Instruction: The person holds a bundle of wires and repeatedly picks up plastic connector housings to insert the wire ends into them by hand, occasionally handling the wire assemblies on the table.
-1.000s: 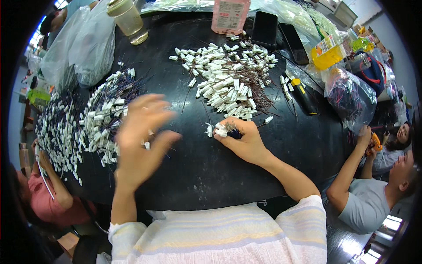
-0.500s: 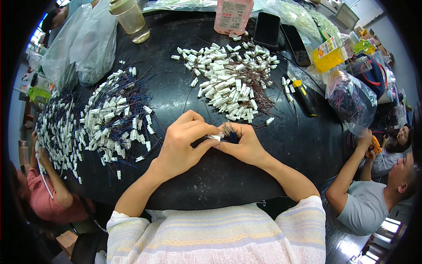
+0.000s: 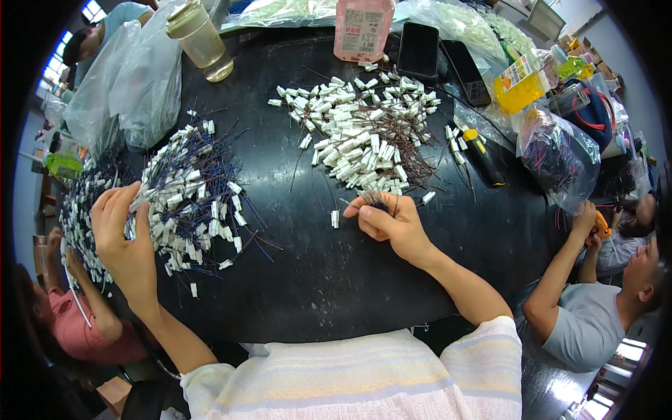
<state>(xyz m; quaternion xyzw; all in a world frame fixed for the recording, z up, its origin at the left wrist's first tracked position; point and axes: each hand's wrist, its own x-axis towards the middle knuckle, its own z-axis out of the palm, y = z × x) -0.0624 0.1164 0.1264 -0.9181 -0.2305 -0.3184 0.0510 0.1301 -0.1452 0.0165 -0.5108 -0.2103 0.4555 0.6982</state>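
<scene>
My right hand (image 3: 395, 227) is closed round a small bundle of dark wires (image 3: 378, 204) with thin bare-looking tips, near the table's middle. My left hand (image 3: 126, 234) reaches over the left pile of white connectors with dark blue wires (image 3: 185, 178). Its thumb and fingers are apart at the pile's edge, and I make out nothing held between them. A single white connector (image 3: 334, 219) with a wire lies just left of my right hand. Beyond it spreads a pile of white connectors with brown wires (image 3: 350, 136).
A yellow-and-black cutter (image 3: 483, 155) lies right of the brown-wire pile. Two phones (image 3: 418, 50), a pink bottle (image 3: 362, 31) and a clear jar (image 3: 203, 43) stand or lie at the back. Plastic bags (image 3: 150, 84) flank the black table (image 3: 315, 294). Co-workers sit at both sides.
My hands were together at the middle with a white connector between them. My left hand has moved left to the blue-wire pile. The single connector below the brown-wire pile now shows.
</scene>
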